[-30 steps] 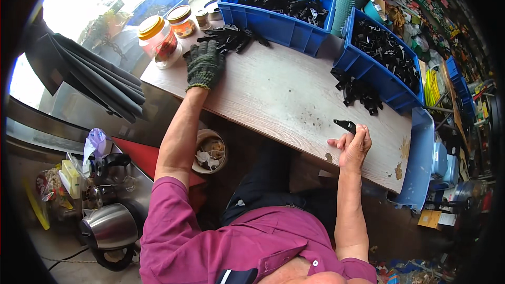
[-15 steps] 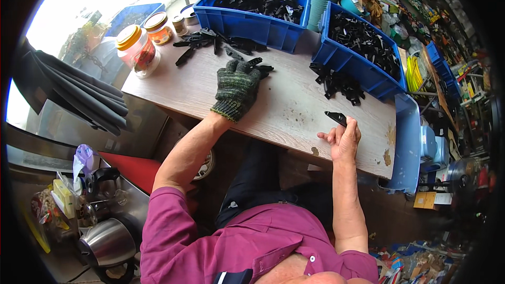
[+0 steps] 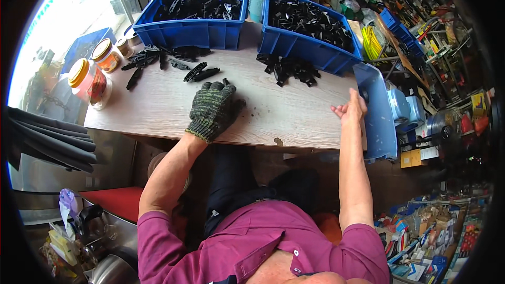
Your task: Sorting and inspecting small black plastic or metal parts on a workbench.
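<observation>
My left hand [image 3: 213, 109], in a green-and-black knitted glove, is closed over the tabletop. A small dark tip pokes out past its fingers; what it belongs to is mostly hidden. Just beyond the glove lie two elongated black plastic pieces [image 3: 195, 72], side by side. My bare right hand [image 3: 352, 108] is at the table's right end, beside a light-blue bin [image 3: 377, 121]. Its fingers are apart and no piece shows in it. A heap of black plastic pieces [image 3: 289, 69] lies in front of the right blue crate, and another pile [image 3: 142, 60] lies farther left.
Two blue crates full of black pieces stand at the back, the left crate [image 3: 192, 34] and the right crate [image 3: 310, 55]. Jars with lids [image 3: 89, 84] occupy the left end. Yellow cable [image 3: 372, 42] and crowded clutter lie right of the table. A kettle [image 3: 113, 271] is at lower left.
My right hand has moved right toward the light-blue bin, and the black piece it held no longer shows. My left hand has drawn back from the two black pieces. The view has shifted right.
</observation>
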`<state>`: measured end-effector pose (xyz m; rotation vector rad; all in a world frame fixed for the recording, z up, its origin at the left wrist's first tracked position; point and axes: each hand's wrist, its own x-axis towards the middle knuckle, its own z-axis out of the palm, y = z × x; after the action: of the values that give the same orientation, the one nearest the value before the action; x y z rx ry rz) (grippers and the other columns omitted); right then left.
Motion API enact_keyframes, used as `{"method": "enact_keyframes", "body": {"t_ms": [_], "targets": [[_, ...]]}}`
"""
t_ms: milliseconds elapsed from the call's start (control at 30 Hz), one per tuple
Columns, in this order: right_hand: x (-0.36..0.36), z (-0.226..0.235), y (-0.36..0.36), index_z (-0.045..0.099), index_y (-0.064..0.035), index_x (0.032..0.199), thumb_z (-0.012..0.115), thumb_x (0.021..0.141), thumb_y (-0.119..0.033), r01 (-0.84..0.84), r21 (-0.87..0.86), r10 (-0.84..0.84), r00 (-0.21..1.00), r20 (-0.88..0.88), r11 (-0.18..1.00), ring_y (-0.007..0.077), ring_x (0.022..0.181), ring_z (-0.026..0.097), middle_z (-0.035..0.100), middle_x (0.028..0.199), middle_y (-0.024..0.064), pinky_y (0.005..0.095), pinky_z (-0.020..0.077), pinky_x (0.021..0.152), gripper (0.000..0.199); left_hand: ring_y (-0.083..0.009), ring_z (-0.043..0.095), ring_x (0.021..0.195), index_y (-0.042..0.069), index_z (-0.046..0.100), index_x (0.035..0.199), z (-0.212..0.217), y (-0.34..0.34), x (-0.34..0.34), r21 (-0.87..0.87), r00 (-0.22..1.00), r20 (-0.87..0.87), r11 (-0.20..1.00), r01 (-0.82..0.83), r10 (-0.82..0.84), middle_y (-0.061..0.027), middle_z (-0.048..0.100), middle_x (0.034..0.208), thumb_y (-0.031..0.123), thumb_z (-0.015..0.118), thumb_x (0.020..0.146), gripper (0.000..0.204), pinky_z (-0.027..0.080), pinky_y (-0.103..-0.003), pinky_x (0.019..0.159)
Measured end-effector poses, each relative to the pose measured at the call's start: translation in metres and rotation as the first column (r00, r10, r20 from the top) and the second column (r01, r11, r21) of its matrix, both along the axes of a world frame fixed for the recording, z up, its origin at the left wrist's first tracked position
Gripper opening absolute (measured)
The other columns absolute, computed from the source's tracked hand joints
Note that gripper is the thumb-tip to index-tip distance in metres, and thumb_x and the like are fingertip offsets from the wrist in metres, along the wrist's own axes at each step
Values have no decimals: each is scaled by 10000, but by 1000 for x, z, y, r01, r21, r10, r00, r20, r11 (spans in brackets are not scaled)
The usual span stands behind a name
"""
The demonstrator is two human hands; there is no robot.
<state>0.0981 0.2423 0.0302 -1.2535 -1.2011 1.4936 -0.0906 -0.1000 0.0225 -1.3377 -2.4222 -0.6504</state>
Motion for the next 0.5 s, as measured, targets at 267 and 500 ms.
{"method": "enact_keyframes", "body": {"t_ms": [267,500], "targets": [[-51,-2,-19,668,-41,992,763,845,-310,-370,-125,390,868,308,921,145,366,451,394,506,1,386,542,430,321,-354,607,832,110,664,1119,-13,22,-6,80,1000,-4,997,9,-9,-128,660,909,179,623,905,229,488,-479,765],[-78,2,-17,700,-51,1000,761,823,-307,-381,-153,396,721,569,912,152,376,461,414,530,-1,372,519,409,317,-365,611,930,90,671,964,-7,21,-7,24,999,17,998,-51,50,-124,662,952,257,653,894,181,497,-484,776]]}}
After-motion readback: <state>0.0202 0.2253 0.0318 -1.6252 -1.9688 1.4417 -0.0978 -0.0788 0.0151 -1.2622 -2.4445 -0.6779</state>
